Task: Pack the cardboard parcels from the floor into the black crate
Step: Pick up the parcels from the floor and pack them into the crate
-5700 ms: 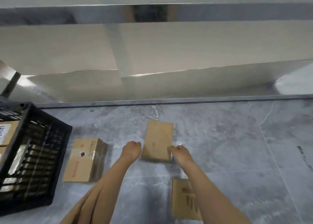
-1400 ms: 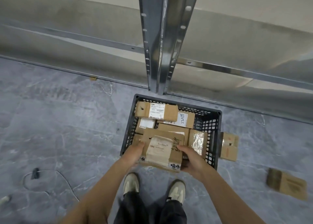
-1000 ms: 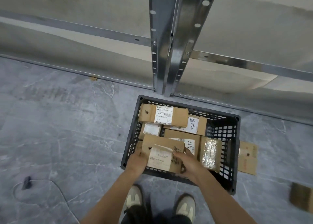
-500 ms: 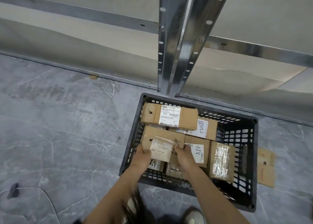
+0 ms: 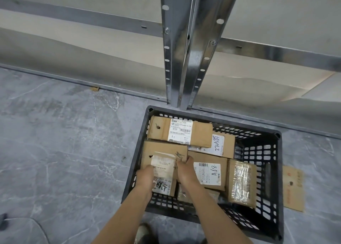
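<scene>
**Head camera: both hands set a cardboard parcel in the black crate's near-left corner**

The black crate (image 5: pixel 258 151) stands on the grey marbled floor (image 5: pixel 64 151), its far rim against the foot of a steel shelf upright (image 5: pixel 184 50). Its walls are open plastic lattice.

The held parcel (image 5: pixel 164 151) is a flat brown cardboard box inside the crate, against the left wall, on top of another labelled box. A white shipping label, wrinkled and partly lifted at its far edge, covers its middle. Black handwriting runs across the bare cardboard beside the label, and a small dark hole shows near the left edge.

The left hand (image 5: pixel 145 177) clasps the parcel's near-left part, fingers bent over the label. The right hand (image 5: pixel 185 170) clamps the right edge, fingers curled around it. The two hands sit close together, with only the label's width between them.

Other cartons fill the crate:
- The N705 parcel (image 5: pixel 180 133) lies along the far wall, just beyond the held parcel.
- The 270505 parcel (image 5: pixel 219 144) is partly tucked under it.
- The A68 parcel (image 5: pixel 210 171) touches the right hand's outer side.
- A tape-wrapped parcel (image 5: pixel 241 183) leans near the right wall.

Outside the crate, a flat floor parcel (image 5: pixel 293 190) with red print lies just beside the right wall. A thin cable (image 5: pixel 36 225) curves across the near-left floor.
</scene>
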